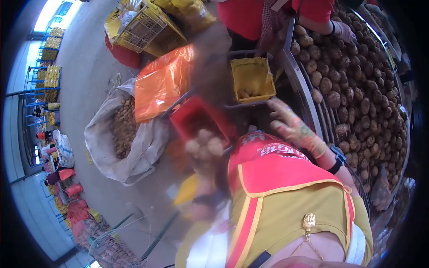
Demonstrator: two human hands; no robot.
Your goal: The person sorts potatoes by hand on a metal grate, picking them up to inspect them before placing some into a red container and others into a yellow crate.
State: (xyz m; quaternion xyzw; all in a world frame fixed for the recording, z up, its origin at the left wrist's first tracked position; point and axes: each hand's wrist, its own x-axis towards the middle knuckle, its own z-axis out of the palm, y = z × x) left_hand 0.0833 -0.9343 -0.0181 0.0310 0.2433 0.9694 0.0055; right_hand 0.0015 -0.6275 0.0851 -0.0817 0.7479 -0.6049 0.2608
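My left hand (200,164) is smeared by motion at the near edge of a red basket (190,117). Pale round potatoes (204,144) show in its grasp, though their outlines are blurred. My right hand (296,129), in a stained, patterned glove, has its fingers apart and nothing in them. It is beside the metal edge (308,96) of a sorting bed heaped with brown potatoes (353,96). Just beyond its fingertips stands a yellow basket (252,73) with a few potatoes at the bottom.
Left of the red basket are an orange plastic sheet (163,82) and a white sack (105,147) of small potatoes. Yellow crates (143,29) stand farther back. A co-worker in red (241,18) leans at the top, one gloved hand (345,32) on the potatoes. A fan (114,248) is lower left.
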